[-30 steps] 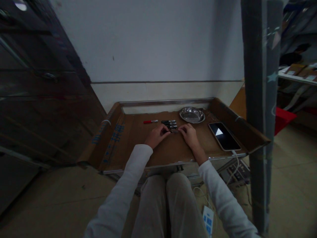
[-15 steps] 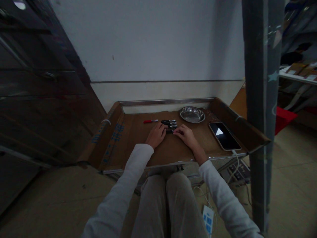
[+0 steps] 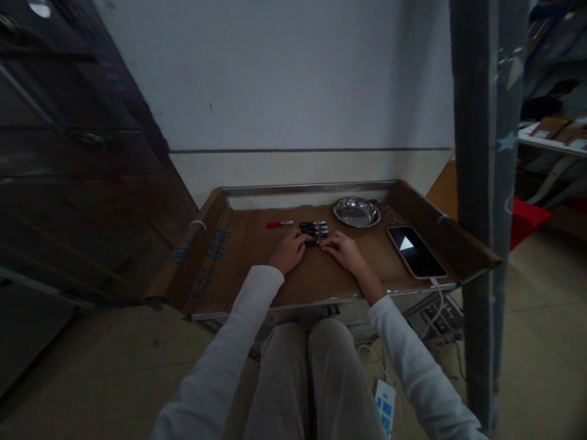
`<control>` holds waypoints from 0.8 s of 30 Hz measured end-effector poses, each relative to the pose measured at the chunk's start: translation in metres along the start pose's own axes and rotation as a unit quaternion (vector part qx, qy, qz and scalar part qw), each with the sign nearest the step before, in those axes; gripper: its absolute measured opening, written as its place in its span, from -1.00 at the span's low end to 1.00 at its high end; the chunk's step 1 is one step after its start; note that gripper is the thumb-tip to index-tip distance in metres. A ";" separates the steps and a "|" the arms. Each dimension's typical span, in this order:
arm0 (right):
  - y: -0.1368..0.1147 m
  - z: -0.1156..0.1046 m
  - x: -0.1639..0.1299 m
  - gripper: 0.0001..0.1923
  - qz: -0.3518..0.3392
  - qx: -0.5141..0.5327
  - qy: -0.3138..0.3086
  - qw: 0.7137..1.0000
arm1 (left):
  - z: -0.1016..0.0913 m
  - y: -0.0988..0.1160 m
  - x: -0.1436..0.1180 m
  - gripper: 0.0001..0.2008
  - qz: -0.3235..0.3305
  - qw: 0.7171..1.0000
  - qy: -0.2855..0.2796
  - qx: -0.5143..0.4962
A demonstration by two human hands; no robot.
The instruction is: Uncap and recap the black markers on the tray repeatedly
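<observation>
Both hands sit on the cardboard-lined tray: left hand and right hand meet fingertip-first at the nearest of the black markers, a small row lying mid-tray. Fingers are curled around that marker's two ends, but the view is too dim and small to tell whether either grip is actually clamped. Red marker lies just left of the row, steel dish back right, lit phone far right.
</observation>
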State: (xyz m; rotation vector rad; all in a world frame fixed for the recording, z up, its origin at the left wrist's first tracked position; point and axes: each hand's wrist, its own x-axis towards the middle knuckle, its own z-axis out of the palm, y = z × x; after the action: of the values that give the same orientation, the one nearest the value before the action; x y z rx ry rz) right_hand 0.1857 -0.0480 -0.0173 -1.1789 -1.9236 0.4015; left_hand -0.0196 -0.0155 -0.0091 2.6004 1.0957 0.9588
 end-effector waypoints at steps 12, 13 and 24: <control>-0.003 0.000 0.000 -0.87 0.004 -0.003 -0.004 1.000 | -0.007 -0.017 -0.008 -0.70 -0.012 1.000 -0.001 0.015; -0.003 0.000 0.000 -0.86 0.000 -0.001 -0.005 1.000 | -0.007 -0.018 -0.009 -0.71 -0.009 1.000 -0.001 0.018; 0.002 0.005 0.002 -0.76 -0.034 -0.037 -0.007 0.999 | -0.009 -0.018 -0.006 -0.89 -0.070 0.996 0.024 0.041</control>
State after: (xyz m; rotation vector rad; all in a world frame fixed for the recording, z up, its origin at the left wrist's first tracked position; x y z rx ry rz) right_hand 0.1823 -0.0450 -0.0205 -1.1576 -2.0005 0.3053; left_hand -0.0389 -0.0081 -0.0117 2.5351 1.3370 0.9701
